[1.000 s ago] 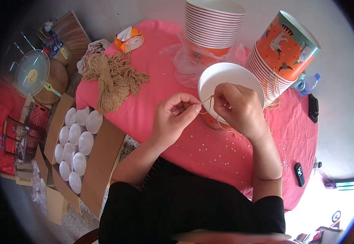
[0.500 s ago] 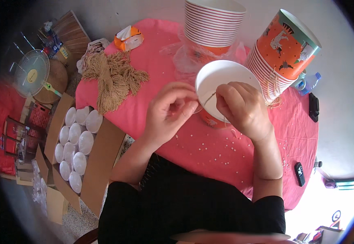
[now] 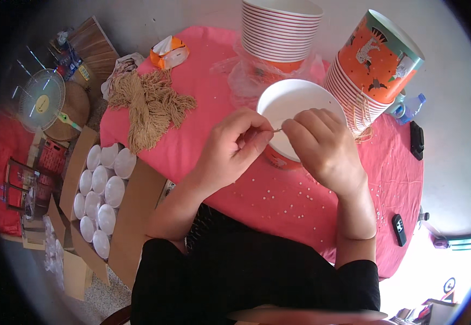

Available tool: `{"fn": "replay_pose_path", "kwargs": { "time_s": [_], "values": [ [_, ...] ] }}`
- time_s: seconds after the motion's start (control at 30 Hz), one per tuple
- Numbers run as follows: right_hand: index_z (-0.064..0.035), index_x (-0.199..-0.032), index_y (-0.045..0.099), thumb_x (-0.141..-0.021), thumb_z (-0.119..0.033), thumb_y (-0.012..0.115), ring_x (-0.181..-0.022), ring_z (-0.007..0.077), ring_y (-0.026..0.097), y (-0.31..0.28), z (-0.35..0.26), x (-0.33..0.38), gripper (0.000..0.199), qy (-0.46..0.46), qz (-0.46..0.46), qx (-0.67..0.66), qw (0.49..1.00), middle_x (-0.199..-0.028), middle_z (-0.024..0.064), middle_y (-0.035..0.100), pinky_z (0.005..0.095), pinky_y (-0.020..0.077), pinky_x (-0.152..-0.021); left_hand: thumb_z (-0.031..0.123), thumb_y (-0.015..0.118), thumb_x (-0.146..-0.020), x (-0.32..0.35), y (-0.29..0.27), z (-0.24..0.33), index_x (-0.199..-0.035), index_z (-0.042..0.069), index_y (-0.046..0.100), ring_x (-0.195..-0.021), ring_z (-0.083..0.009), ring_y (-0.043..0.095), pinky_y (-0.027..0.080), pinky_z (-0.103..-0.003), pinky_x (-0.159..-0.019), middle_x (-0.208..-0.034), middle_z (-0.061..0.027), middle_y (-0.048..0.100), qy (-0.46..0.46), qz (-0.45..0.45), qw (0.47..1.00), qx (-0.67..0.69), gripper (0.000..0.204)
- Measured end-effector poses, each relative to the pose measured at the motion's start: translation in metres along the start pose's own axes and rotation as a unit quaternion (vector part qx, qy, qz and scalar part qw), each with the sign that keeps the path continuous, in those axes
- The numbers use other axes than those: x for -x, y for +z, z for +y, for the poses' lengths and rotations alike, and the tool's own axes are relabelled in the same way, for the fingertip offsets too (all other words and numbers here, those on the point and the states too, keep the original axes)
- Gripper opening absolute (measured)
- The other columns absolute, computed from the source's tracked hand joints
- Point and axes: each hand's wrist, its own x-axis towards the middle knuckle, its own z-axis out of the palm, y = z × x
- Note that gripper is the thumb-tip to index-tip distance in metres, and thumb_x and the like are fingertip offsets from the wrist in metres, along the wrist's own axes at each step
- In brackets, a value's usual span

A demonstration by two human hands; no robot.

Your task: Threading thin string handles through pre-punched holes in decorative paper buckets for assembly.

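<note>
Where a white-lined paper bucket (image 3: 292,100) with an orange outside stands on the pinkish-red tablecloth (image 3: 192,143), everything else can be placed around it. Farthest left of that bucket is a round fan with a pale wire guard (image 3: 42,103). Nearer, to its lower left, a brown cardboard box (image 3: 132,216) holds rows of translucent plastic cups (image 3: 99,177). Left of the bucket lies a loose hank of tan string (image 3: 148,105), with an orange-and-white soft packet (image 3: 169,52) just above it. At the bucket's left edge, the left hand (image 3: 238,142) pinches a thin tan strand (image 3: 277,130) between thumb and forefinger. That strand crosses the bucket's mouth to the right hand (image 3: 326,146), whose curled fingers close on it over the bucket's right side; the thumb is hidden. Behind the bucket rises a stack of white-rimmed paper buckets (image 3: 282,32), partly wrapped in clear plastic. Small pale bits (image 3: 289,207) lie scattered below the bucket. To its right slants an orange-and-green animal-print bucket stack (image 3: 376,65); farther lower right lies a black remote control (image 3: 399,230).
</note>
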Motion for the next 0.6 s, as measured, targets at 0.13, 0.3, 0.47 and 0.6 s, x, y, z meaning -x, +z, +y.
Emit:
{"fn": "replay_pose_path", "kwargs": {
  "time_s": [0.13,0.3,0.47,0.6],
  "values": [
    [-0.0045,-0.092,0.059,-0.068,-0.014,0.064,-0.073,0.0239,0.059,-0.013,0.006,0.004,0.026,-0.013,0.055,0.057,0.997,-0.081,0.0062,0.054,0.0378,0.0491,-0.066,-0.001,0.066,-0.086,0.004,0.0,-0.009,-0.091,0.002,0.062,-0.067,-0.008,0.048,0.037,-0.023,-0.055,-0.084,-0.003,0.056,0.01,-0.004,1.0,0.017,0.007],
    [-0.001,-0.095,0.063,-0.064,-0.005,0.067,-0.068,0.0251,0.061,-0.033,0.014,0.012,0.031,0.004,0.167,0.087,0.982,-0.081,0.0095,0.059,0.0359,0.0482,-0.058,-0.001,0.069,-0.084,0.011,-0.001,-0.015,-0.092,0.004,0.064,-0.069,-0.0107,0.055,0.042,-0.024,-0.055,-0.085,-0.0035,0.057,0.033,-0.016,0.997,-0.061,0.011],
    [-0.0013,-0.09,0.063,-0.067,0.005,0.074,-0.066,0.0265,0.062,-0.036,0.01,0.01,0.026,0.046,0.226,0.087,0.969,-0.075,0.0099,0.06,0.0357,0.0488,-0.057,-0.001,0.07,-0.082,0.01,0.006,-0.018,-0.095,0.004,0.065,-0.065,-0.0118,0.056,0.043,-0.025,-0.054,-0.08,-0.0036,0.057,0.084,0.015,0.987,-0.137,0.015],
    [-0.0012,-0.09,0.062,-0.068,0.004,0.074,-0.067,0.0264,0.062,-0.035,0.011,0.011,0.025,0.06,0.23,0.079,0.968,-0.076,0.0099,0.06,0.0349,0.0489,-0.057,-0.003,0.068,-0.081,0.016,0.004,-0.022,-0.099,0.003,0.065,-0.059,-0.0106,0.051,0.04,-0.024,-0.05,-0.079,-0.0037,0.057,0.025,0.044,0.995,-0.086,0.019]
  ]
}}
